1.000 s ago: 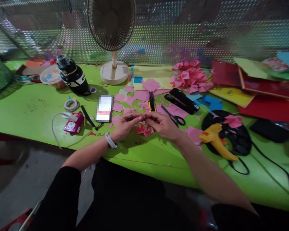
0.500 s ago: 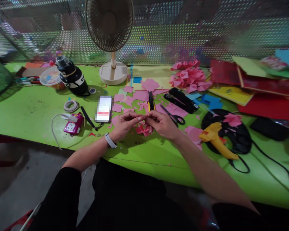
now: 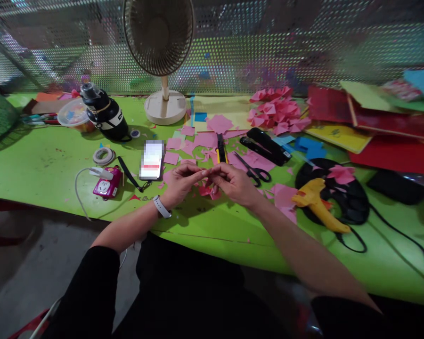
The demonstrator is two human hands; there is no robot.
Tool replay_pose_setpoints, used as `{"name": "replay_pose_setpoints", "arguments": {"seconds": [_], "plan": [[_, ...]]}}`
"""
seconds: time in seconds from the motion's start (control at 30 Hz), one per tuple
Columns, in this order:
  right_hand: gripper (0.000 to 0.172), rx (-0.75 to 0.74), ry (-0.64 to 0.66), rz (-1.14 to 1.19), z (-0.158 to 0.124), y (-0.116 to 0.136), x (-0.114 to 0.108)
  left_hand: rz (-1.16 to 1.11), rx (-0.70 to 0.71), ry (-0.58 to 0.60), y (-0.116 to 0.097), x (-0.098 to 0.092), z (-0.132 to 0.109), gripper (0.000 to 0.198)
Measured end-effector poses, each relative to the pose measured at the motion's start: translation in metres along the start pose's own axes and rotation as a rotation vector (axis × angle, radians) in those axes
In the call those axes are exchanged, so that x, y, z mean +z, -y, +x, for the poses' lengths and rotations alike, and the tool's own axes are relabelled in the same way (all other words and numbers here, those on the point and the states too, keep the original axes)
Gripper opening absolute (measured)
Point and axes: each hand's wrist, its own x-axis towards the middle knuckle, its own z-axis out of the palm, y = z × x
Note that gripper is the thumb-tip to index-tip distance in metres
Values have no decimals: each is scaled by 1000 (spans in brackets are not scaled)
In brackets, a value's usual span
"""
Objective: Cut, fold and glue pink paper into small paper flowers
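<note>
My left hand and my right hand meet over the table, thumbs and forefingers pinched together at the tips. Whatever lies between the fingertips is too small and covered to make out. Just below the fingers shows a pink folded-paper flower, partly hidden by my right hand; whether it is touched is unclear. Beyond the hands lie a yellow-and-black cutter, dark-handled scissors and scattered pink paper pieces. A black stapler is farther right.
A phone, purple power adapter, tape roll and dark bottle stand left. A fan is behind. At right are a yellow glue gun on a black tray, its cord, and piled pink flowers.
Both hands stay pinched together in nearly the same place. The fingertips have shifted very slightly left, and the right hand's fingers have turned a little. Nothing else on the table has moved.
</note>
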Motion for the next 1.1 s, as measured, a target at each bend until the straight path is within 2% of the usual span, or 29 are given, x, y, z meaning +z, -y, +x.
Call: {"name": "replay_pose_setpoints", "arguments": {"seconds": [0.17,0.33,0.67,0.9,1.1], "plan": [[37,-2,14,21,2,-2,-2,-28,-43,43,-4,3,-2,21],[36,-10,25,-10,3,-5,-2,-2,-60,35,-5,2,-2,20],[26,-124,-172,-218,2,5,1,17,32,21,2,-1,1,18],[25,-96,-182,-214,2,6,2,-15,31,16,0,0,0,19],[32,-36,-179,-195,0,4,4,5,0,10,1,-1,-1,19]]}}
